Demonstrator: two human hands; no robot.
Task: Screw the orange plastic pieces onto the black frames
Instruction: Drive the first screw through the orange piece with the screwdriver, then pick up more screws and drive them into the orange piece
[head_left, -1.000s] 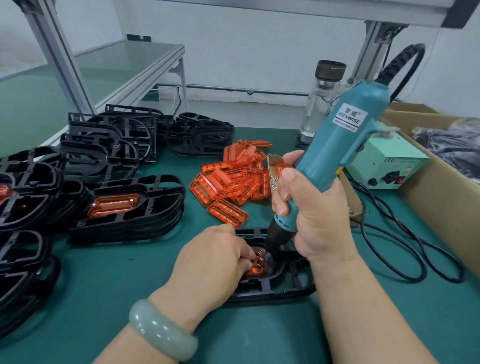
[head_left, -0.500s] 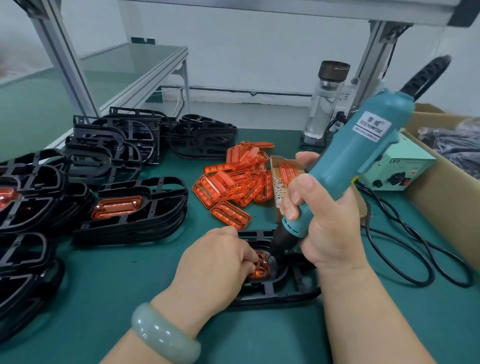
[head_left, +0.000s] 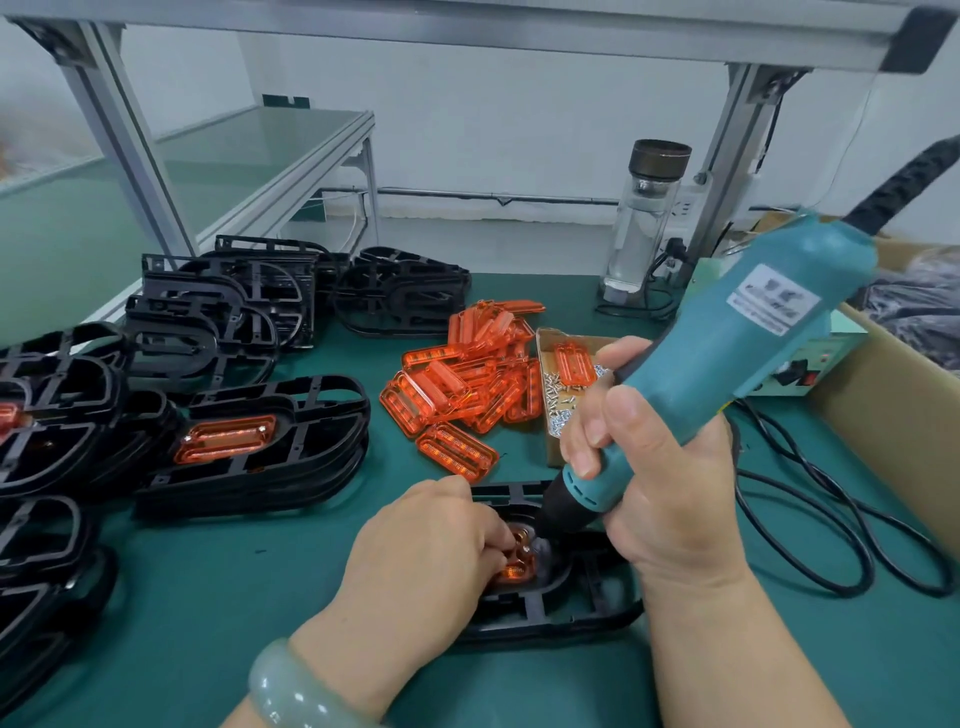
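Lower centre: right hand (head_left: 670, 499) wrapped around the teal electric screwdriver (head_left: 737, 358). The tool tilts up to the right, bit end down on the orange piece (head_left: 519, 569) seated in the black frame (head_left: 571, 608), which lies flat on the green surface (head_left: 208, 597). Left hand (head_left: 431, 551) has its fingers curled down on the orange piece right beside the bit, likely pinning it so it can't shift while the screw drives. Can't tell if it also steadies a screw. Screw tray (head_left: 558, 400) and orange pile (head_left: 467, 374) sit just above the work, a short reach. Frame stack (head_left: 291, 467) mid-left has an orange part fitted and reads as finished output. Bare frames (head_left: 228, 306) upper left look like incoming stock.
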